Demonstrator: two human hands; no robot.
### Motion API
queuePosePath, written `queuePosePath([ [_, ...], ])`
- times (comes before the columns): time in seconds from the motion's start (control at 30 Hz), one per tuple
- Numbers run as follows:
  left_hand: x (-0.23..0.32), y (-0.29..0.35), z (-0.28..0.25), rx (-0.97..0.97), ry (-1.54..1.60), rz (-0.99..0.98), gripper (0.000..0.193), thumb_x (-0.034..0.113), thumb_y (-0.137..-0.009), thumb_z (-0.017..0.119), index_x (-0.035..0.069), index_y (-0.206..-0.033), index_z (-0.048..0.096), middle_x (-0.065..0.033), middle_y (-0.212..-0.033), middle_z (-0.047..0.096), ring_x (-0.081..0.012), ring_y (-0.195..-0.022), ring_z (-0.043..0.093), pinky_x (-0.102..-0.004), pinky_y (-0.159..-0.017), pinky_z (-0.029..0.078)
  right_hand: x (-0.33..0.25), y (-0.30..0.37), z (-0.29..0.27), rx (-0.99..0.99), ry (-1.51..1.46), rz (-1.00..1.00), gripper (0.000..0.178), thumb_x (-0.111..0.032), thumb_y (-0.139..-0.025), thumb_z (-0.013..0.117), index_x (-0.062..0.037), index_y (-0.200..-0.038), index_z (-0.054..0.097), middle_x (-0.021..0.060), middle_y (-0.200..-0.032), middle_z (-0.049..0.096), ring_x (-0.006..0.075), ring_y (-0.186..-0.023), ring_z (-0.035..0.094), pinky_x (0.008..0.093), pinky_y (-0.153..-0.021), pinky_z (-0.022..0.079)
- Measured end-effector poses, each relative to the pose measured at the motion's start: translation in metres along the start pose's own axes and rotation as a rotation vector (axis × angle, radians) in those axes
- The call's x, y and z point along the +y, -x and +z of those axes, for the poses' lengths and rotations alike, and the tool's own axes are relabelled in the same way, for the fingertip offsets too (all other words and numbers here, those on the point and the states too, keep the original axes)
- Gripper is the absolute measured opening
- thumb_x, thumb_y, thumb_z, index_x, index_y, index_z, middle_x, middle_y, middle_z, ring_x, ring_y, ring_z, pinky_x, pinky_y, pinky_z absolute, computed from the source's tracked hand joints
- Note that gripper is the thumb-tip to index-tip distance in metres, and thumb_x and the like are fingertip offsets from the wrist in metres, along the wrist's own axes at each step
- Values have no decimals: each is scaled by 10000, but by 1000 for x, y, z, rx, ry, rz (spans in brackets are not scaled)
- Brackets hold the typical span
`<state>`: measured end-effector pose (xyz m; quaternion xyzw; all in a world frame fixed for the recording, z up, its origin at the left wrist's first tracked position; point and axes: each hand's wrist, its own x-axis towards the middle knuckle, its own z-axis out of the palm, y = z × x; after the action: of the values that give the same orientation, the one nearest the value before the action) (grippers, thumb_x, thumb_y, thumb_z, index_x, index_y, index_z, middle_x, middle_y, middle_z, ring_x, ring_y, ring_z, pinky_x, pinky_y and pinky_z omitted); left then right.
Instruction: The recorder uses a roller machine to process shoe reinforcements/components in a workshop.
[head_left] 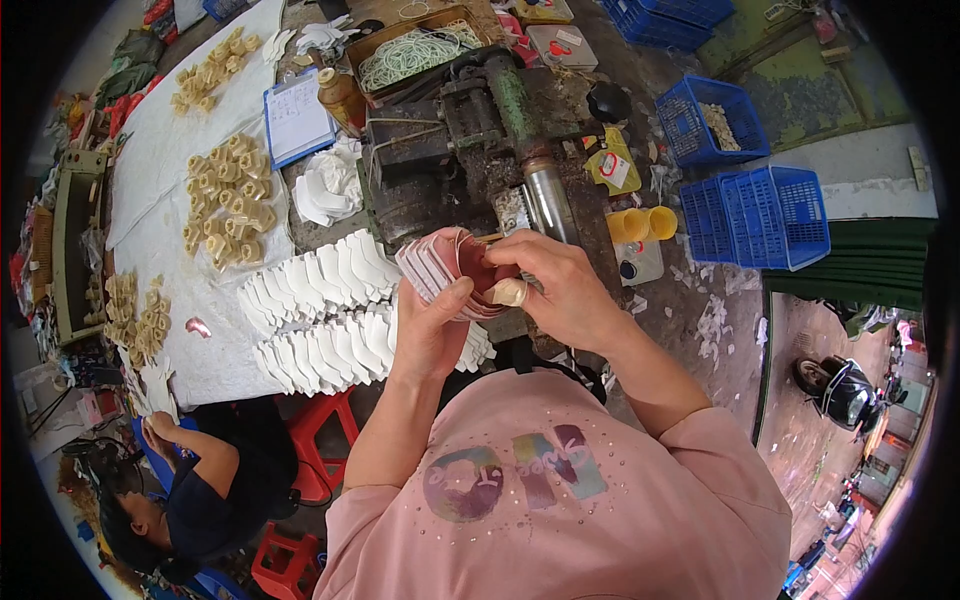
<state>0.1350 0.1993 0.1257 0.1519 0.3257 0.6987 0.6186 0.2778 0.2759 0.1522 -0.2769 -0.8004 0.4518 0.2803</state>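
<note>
Both hands hold a rounded pink piece with white stripes along its side, raised in front of the machine; its exact kind I cannot make out. My left hand grips it from the left and below, thumb across its front. At the opening on the right, the fingers and thumb of my right hand are closed on the edge. A pale cover wraps my right thumb. Left of my hands, curved white pieces stand packed in two rows on the table. Behind the hands is a dark, greasy machine with a shiny metal cylinder.
Beige moulded pieces lie in heaps on the white-covered table. A clipboard and a box of pale cord sit behind. Blue crates stand right. A co-worker sits lower left near red stools.
</note>
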Motion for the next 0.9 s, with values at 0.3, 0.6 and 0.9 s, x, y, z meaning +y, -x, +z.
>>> queuePosePath([
  [0.3, 2, 1, 4, 11, -52, -9, 591, 164, -719, 746, 7, -1198, 437, -71, -1072, 539, -162, -979, 546, -314, -872, 431, -11, -2, -7, -96, 78, 65, 230, -63, -776, 630, 19, -981, 566, 151, -910, 590, 320, -812, 591, 388, -715, 485],
  [0.6, 0, 4, 4, 29, -45, -24, 536, 147, -736, 728, 10, -1175, 454, -59, -1050, 545, -151, -960, 546, -298, -850, 437, -10, 0, -7, -89, 142, -65, 216, 8, -759, 583, 26, -973, 561, 172, -934, 587, 344, -889, 573, 408, -771, 466],
  [0.9, -5, 7, -2, -36, -31, -8, 556, 155, -743, 727, -4, -1203, 457, -92, -1096, 555, -188, -1014, 550, -331, -900, 440, -6, 3, -6, -137, 38, -11, 132, 55, -748, 574, 22, -875, 588, 136, -874, 584, 310, -849, 579, 381, -737, 465],
])
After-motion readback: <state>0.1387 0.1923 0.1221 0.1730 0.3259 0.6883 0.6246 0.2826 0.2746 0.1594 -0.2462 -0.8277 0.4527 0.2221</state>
